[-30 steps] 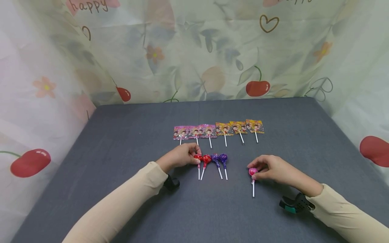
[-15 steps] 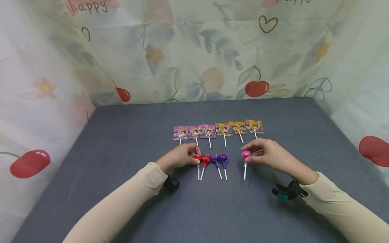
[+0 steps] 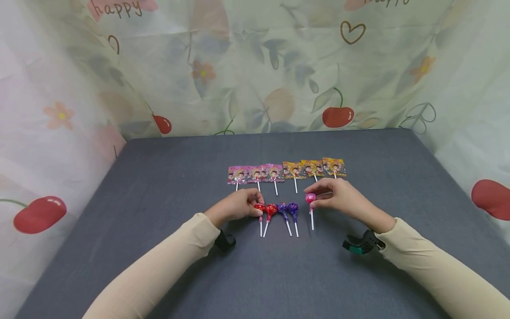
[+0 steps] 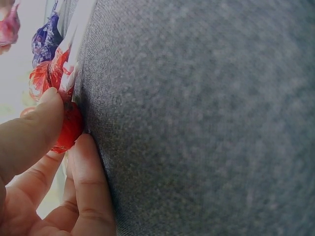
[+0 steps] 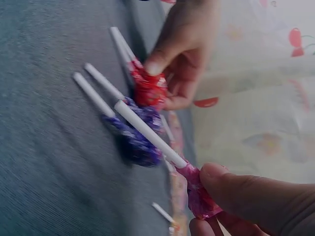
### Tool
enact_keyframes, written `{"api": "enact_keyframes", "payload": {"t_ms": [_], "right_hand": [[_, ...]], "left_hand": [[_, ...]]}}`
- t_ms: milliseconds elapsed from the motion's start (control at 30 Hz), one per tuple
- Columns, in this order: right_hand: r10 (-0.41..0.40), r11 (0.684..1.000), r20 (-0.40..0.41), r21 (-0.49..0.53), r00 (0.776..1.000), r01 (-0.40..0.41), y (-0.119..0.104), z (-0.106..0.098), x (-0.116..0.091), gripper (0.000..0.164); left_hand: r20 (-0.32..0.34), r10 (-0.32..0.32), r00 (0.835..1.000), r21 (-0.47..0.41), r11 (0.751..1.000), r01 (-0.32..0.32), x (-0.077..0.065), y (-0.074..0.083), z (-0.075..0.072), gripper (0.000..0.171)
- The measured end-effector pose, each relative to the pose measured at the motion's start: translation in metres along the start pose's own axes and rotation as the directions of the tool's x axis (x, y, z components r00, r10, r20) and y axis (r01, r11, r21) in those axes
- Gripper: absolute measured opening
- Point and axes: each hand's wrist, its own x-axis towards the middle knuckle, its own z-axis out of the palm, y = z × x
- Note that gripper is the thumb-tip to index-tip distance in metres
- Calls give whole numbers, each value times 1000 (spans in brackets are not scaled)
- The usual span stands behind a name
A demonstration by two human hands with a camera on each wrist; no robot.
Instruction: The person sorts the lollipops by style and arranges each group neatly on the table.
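Observation:
My left hand [image 3: 238, 204] pinches the leftmost red lollipop [image 4: 71, 129] by its wrapped head, thumb on one side and fingers on the other. Touching it on the right lies a second red lollipop [image 3: 271, 210]. Two purple lollipops [image 3: 292, 209] follow in the same row, sticks pointing toward me. In my right hand [image 3: 338, 197] a pink lollipop [image 3: 311, 198] is pinched at its head, stick downward, just right of the purple pair. The right wrist view shows this pink lollipop's white stick [image 5: 147, 132] passing in front of the purple ones.
Behind the row lie flat-wrapped lollipops: pink packets [image 3: 272, 172] on the left, yellow packets [image 3: 294, 169] on the right. My right hand partly covers the yellow ones' sticks. The grey table [image 3: 255, 274] ends at a printed curtain [image 3: 247, 88].
My right hand has carried the pink lollipop leftward and away from me, up beside the purple ones. The left hand has stayed on the red lollipop.

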Motion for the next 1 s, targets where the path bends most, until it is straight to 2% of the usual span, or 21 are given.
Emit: {"api": "enact_keyframes", "payload": {"t_ms": [400,633,1000], "right_hand": [[-11,1000,59,-19,998,12,13,22,14,28],[-46,998,64,-28,997,48,16,24,15,28],[-30,998,79,-54,996,35,15,25,16,28]], "left_hand": [[1,-10,1000,-1,1000,10,0,-1,0,20],[2,-3,1000,-14,1000,3,0,0,1,20],[5,-16,1000,-12,1000,16,0,0,1,20]]}}
